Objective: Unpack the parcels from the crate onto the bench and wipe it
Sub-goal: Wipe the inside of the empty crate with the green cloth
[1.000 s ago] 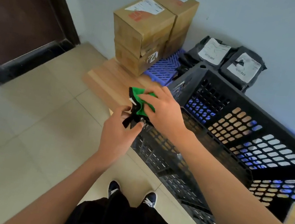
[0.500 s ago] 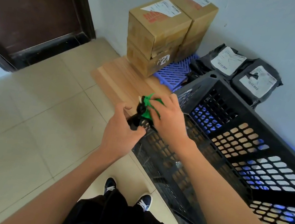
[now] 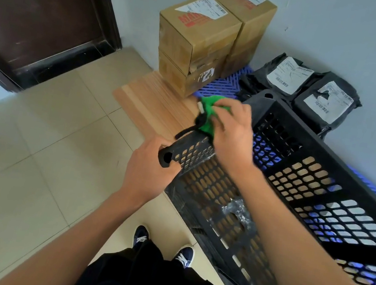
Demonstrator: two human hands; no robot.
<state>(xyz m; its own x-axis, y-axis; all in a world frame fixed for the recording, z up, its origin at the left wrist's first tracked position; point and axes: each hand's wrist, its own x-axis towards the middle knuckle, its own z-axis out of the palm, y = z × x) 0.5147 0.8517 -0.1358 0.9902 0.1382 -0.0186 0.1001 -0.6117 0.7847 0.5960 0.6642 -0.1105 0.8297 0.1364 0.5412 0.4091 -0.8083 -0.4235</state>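
Head view has our left hand [image 3: 149,173] gripping the black crate's [image 3: 328,167] near corner while our right hand [image 3: 231,135] pinches the green cloth [image 3: 208,113]; we should brace firmly and wipe along the rim.

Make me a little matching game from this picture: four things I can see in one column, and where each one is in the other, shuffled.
Things:
1. green cloth
2. cardboard boxes
3. black mailer bags
4. black crate

Places:
A. stacked in the corner, near the door
B. gripped at its near corner by the left hand
C. leaning against the wall behind the crate
D. held in the right hand, at the crate's rim

Pairs: 1-D, 2-A, 3-C, 4-B
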